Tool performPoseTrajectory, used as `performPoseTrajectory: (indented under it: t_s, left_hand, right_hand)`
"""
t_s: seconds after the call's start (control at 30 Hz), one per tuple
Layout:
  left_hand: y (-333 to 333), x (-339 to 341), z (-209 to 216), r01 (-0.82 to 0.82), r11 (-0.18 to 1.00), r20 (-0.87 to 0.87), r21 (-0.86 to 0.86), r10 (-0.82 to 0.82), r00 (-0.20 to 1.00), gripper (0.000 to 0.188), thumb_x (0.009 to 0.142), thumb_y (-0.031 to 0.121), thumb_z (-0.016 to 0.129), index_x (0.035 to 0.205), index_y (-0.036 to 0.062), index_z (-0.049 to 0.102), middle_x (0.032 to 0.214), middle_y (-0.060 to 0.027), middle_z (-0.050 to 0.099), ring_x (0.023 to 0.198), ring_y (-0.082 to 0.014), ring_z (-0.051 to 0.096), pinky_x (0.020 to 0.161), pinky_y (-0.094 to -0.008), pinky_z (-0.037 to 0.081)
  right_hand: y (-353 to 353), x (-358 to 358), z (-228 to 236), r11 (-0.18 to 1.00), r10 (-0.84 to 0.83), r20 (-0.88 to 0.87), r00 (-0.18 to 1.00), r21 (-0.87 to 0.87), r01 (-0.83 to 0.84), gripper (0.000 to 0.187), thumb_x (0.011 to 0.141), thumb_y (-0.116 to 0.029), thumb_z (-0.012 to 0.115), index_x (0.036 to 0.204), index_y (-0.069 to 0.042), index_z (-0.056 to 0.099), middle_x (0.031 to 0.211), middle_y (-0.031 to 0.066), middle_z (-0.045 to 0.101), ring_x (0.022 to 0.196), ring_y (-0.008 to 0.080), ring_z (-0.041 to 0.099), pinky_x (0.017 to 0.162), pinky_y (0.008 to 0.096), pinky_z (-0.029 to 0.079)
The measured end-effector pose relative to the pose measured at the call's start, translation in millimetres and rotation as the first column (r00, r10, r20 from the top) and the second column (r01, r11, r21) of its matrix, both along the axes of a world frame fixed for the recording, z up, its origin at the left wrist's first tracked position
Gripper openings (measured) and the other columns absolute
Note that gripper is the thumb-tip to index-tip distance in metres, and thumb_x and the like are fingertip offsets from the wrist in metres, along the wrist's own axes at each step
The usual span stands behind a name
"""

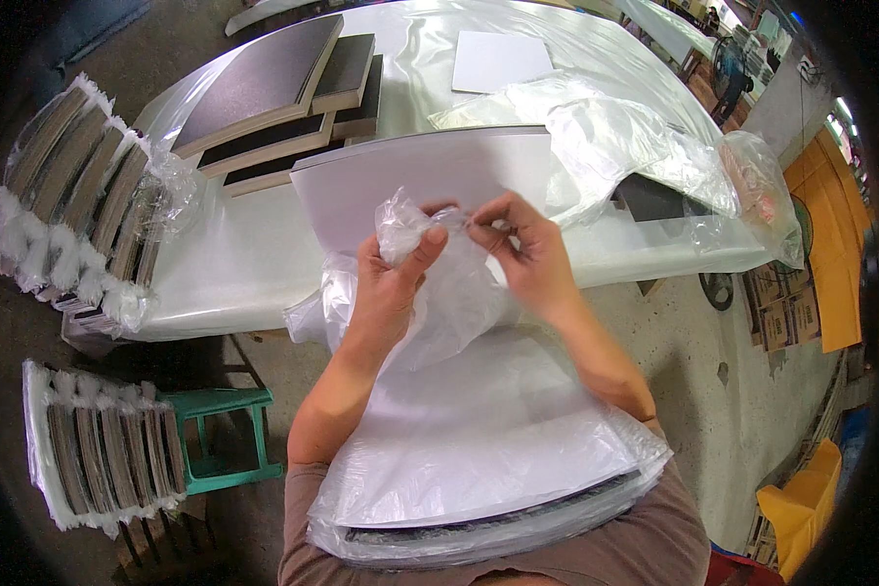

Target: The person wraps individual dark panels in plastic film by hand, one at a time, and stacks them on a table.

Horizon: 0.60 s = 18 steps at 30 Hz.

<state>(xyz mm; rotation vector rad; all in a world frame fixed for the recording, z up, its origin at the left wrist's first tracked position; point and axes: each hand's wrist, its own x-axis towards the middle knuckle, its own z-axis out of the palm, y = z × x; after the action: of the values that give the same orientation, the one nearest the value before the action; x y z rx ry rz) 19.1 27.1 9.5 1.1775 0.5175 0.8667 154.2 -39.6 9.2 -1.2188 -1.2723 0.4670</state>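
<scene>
A large clear plastic bag leans against my body, with white sheet stuff and a dark edge showing inside it. Its mouth is gathered up at the table's edge. My left hand is closed around the bunched plastic, with a crumpled tuft standing up past the thumb. Beside it, my right hand pinches at the twisted plastic with thumb and fingertips. Whether a small tie is between those fingers I cannot make out. Just behind both hands, a white-faced board lies on the table.
Dark boards are piled at the table's back left. Plastic-wrapped board bundles stand at the left edge, and more sit by a green stool. Loose clear bags and a white sheet lie on the plastic-covered table.
</scene>
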Motion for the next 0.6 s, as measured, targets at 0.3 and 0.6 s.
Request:
performPoseTrajectory:
  t_s: [0.3, 0.6]
  left_hand:
    - [2.2, -11.8, -13.0, 0.112, 0.986, 0.046, 0.126, -0.119, 0.992, 0.019, 0.069, 0.011, 0.069, 0.080, 0.0025, 0.056, 0.065, 0.0034, 0.054, 0.053, -0.0054, 0.047, 0.045, -0.0197, 0.035]
    - [4.4, -21.4, -4.8, -0.187, 0.970, -0.106, 0.152, 0.205, 0.973, 0.011, 0.081, 0.013, 0.055, 0.080, 0.0032, 0.058, 0.060, -0.0017, 0.053, 0.052, -0.0117, 0.050, 0.047, -0.0199, 0.038]
  right_hand:
    - [2.1, 0.6, -5.2, 0.960, 0.252, -0.539, 0.804, 0.033, -0.279, 0.009, 0.082, -0.013, 0.054, 0.089, -0.009, 0.050, 0.068, 0.0027, 0.045, 0.056, 0.0094, 0.042, 0.047, 0.0223, 0.035]
    - [3.5, 23.1, -17.0, 0.789, 0.609, 0.036, 0.792, 0.074, -0.610, 0.028, 0.080, -0.024, 0.058, 0.097, -0.002, 0.053, 0.060, -0.0018, 0.043, 0.052, 0.0081, 0.039, 0.042, 0.0205, 0.030]
